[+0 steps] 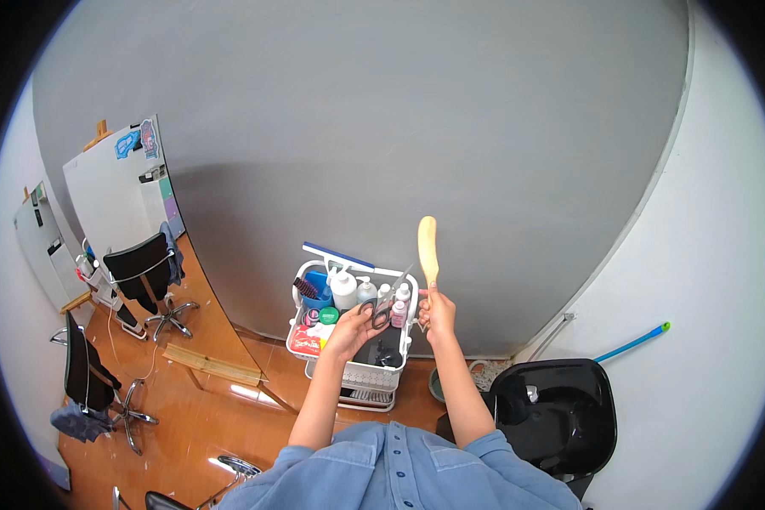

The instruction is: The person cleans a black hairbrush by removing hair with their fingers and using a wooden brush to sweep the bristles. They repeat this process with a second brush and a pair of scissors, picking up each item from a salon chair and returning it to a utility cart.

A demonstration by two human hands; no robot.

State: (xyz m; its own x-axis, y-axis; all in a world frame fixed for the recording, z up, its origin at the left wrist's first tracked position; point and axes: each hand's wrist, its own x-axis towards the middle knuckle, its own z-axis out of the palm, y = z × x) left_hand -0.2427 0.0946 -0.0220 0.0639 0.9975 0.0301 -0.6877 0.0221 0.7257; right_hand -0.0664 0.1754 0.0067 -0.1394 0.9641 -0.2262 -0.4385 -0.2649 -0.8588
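My left hand (352, 333) holds a pair of scissors (393, 294) by its dark finger loops, with the blades pointing up and away to the right. In my right hand (442, 315) is the handle of a pale yellow, wooden-looking paddle (427, 245), its broad rounded end upright against the grey wall behind. Below both hands stands a white tiered trolley (370, 377). Its top basket carries a white pump bottle (343, 289), a dark round hairbrush (305, 287), a green-lidded jar (328, 315), a pink bottle (398, 313) and a red packet (306, 340).
A blue-edged squeegee-like tool (339, 256) lies across the trolley's back rim. At right is a black shampoo basin (586, 408), with a blue pole (631, 342) behind it. Left are a leaning mirror (210, 306), a wooden bench (213, 364) and a black swivel chair (80, 366).
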